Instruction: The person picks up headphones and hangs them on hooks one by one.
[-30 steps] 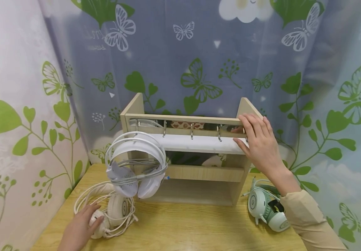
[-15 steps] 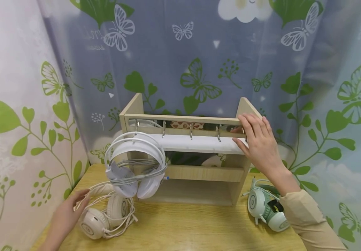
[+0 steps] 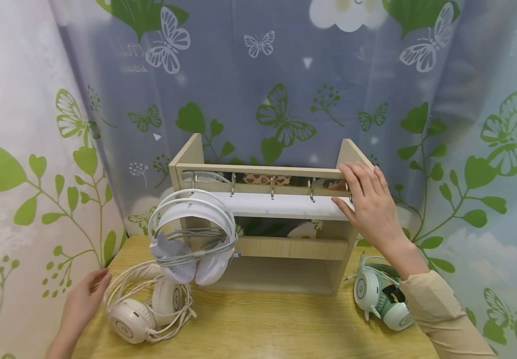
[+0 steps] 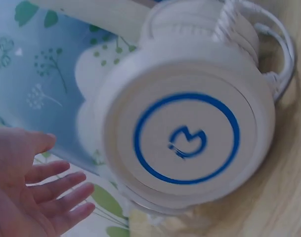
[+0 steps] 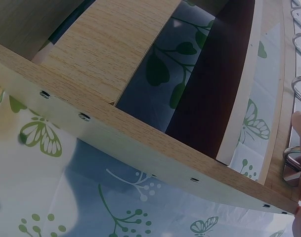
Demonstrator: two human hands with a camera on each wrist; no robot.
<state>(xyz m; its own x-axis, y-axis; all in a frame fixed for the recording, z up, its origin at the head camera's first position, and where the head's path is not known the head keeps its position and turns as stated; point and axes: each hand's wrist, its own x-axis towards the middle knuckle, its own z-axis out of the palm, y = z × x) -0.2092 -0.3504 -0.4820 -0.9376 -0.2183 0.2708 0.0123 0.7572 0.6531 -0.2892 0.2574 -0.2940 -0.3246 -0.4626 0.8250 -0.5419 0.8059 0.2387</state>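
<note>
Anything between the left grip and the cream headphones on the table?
Nothing visible. The left grip is beside the cream headphones, at the table's left edge; the left wrist view shows an open gap between its fingers and the ear cup.

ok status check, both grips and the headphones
Left grip holds nothing, beside cream headphones. Right grip rests on the rack. White headphones hang at rack's left end. Looped cable around cream headphones might snag.

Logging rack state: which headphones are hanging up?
The white headphones with grey cable, on the leftmost hook; the cream pair and mint-green pair lie on the table.
</note>
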